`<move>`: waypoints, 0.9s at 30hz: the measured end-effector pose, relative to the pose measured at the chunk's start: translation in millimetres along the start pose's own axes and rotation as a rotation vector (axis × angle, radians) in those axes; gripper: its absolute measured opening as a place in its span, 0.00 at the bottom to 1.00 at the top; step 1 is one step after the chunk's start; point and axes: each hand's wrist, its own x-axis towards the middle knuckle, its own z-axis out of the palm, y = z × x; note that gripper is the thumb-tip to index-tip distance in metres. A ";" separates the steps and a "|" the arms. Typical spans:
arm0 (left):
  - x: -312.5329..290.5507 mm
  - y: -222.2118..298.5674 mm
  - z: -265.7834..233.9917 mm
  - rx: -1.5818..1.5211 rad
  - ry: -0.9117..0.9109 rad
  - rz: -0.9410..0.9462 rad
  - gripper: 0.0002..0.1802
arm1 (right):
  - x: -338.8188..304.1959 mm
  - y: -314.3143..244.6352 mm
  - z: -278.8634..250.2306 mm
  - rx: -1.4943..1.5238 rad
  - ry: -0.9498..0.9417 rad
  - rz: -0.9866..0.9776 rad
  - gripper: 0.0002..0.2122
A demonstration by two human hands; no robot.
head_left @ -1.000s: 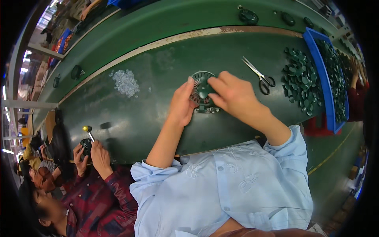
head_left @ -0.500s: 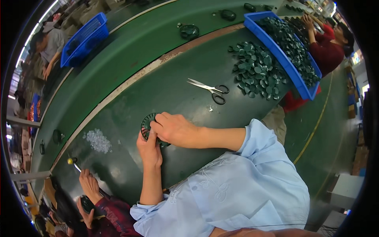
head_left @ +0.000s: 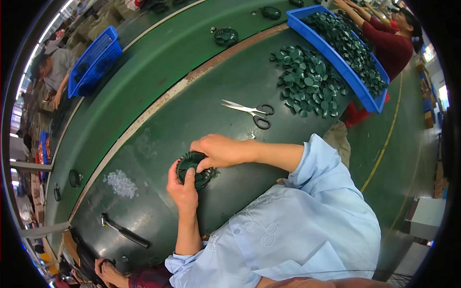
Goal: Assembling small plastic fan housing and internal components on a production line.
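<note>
Both my hands hold a round dark green plastic part with a ridged rim (head_left: 183, 168) above the green worktable (head_left: 168, 129). My left hand (head_left: 183, 192) is closed around its near left side, thumb on its face. My right hand (head_left: 220, 151) grips the far right edge, with thumb and fingertips pressed at the middle of the part. Another green piece shows under the right hand, partly hidden. Open-bladed scissors with black handles (head_left: 250, 113) lie beyond my right hand. Small clear plastic bits (head_left: 121, 184) are heaped to the left.
A pile of green discs (head_left: 307, 81) lies at the far right beside a blue tray (head_left: 338, 60) full of them. A hammer (head_left: 126, 231) rests at the left, near a co-worker's hand (head_left: 111, 275). Round green parts (head_left: 225, 36) sit on the belt (head_left: 158, 62) beyond.
The round part now faces up more, and my right thumb has moved onto its middle. At the left, the co-worker's hand has let go of the hammer and drawn back.
</note>
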 end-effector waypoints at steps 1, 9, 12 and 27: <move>-0.8 -1.1 -0.8 0.055 -0.010 0.013 0.21 | -1.1 2.9 4.6 -0.008 0.035 -0.018 0.18; 12.5 -5.9 8.9 -0.036 0.018 -0.063 0.24 | 20.0 47.8 -48.1 0.026 -0.026 0.180 0.21; 16.8 -15.6 -2.2 -0.058 0.032 -0.058 0.26 | 31.8 79.5 -112.0 0.428 0.411 0.306 0.14; 45.5 83.2 -19.8 0.208 -0.070 0.169 0.20 | -70.1 243.6 -256.8 -0.957 0.335 0.581 0.11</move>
